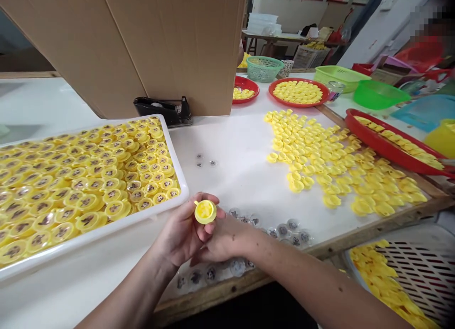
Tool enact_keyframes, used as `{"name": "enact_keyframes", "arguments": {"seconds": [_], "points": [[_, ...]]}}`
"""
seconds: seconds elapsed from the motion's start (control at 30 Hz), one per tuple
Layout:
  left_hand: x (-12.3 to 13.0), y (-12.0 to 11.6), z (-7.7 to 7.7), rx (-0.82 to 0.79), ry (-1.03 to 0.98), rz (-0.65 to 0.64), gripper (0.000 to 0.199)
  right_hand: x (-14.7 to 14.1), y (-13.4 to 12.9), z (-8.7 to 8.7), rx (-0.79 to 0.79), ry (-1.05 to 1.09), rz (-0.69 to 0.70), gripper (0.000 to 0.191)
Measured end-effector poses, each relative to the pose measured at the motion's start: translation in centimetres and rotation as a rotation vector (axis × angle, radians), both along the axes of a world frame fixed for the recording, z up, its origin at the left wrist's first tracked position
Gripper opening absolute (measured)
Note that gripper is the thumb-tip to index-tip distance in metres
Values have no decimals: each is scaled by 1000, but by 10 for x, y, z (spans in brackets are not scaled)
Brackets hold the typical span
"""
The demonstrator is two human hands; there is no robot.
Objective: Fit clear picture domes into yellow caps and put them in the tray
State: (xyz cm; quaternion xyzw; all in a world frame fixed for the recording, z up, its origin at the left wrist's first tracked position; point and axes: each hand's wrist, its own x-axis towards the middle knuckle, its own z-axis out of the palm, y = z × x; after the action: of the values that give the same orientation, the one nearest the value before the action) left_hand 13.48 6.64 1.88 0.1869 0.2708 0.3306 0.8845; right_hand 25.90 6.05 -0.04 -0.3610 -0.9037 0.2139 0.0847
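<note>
My left hand holds a small round yellow plastic cup between thumb and fingers, its hollow side facing up. Yellow contents or an inner moulding show inside it. Close against the left hand, partly beneath it, is my right hand; its fingers are mostly hidden, so I cannot tell what they hold. Clear round discs with dark printed pictures lie around the right hand, along the table's near edge. To the left, a white tray is filled with yellow pieces bearing printed discs.
Many loose yellow cups spread over the right of the white table. A black tape dispenser stands before a large cardboard box. Red trays, a green basket and a white crate of yellow pieces surround the area.
</note>
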Motion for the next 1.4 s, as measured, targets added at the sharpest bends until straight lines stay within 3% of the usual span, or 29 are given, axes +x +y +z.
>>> {"name": "enact_keyframes", "arguments": {"seconds": [0.17, 0.33, 0.43, 0.5, 0.73, 0.9, 1.03, 1.2, 1.3, 1.4], "points": [[-1, 3, -1, 9, 5, 9, 23, 16, -14, -5, 110, -4, 109, 17], [-4, 7, 3, 31, -20, 28, 22, 68, -32, 1, 111, -152, -23, 30], [-8, 10, 6, 67, -45, 66, 24, 77, -36, 9, 125, -170, -77, 27], [-11, 12, 8, 90, -61, 93, 25, 65, -36, 10, 166, -128, -34, 24], [-11, 11, 14, 144, -7, 101, 24, -21, -36, -2, 270, 66, 267, 25], [-8, 7, 14, 127, 9, 93, 24, -27, -37, -8, 292, 51, 310, 20], [-8, 6, 10, 122, -12, 50, 24, -11, -39, -14, 347, -3, 255, 20], [-7, 8, 9, 119, 4, 68, 22, 28, -43, -17, 355, -75, 75, 16], [-7, 10, 12, 128, -1, 87, 23, 50, -43, -12, 310, -95, -62, 14], [-12, 12, 18, 149, -7, 119, 24, 51, -39, -3, 243, -51, -149, 14]]}}
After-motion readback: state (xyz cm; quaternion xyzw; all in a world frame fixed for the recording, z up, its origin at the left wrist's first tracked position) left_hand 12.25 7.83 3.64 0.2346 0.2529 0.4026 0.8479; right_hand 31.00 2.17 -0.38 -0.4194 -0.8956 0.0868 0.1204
